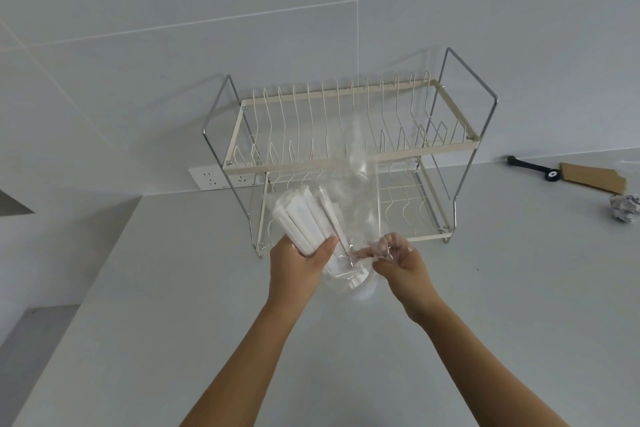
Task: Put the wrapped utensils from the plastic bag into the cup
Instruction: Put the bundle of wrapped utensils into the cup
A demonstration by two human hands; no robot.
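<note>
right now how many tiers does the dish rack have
2. The upper tier sits level with the wall sockets; the lower tier rests near the countertop, its left half partly hidden behind the plastic bag and wrapped utensils.

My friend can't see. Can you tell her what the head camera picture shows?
Two bare hands work over a grey counter: the left hand grips a bundle of white wrapped utensils, while the right hand pinches a clear plastic bag. An empty two-tier dish rack stands behind them against the wall.
</note>
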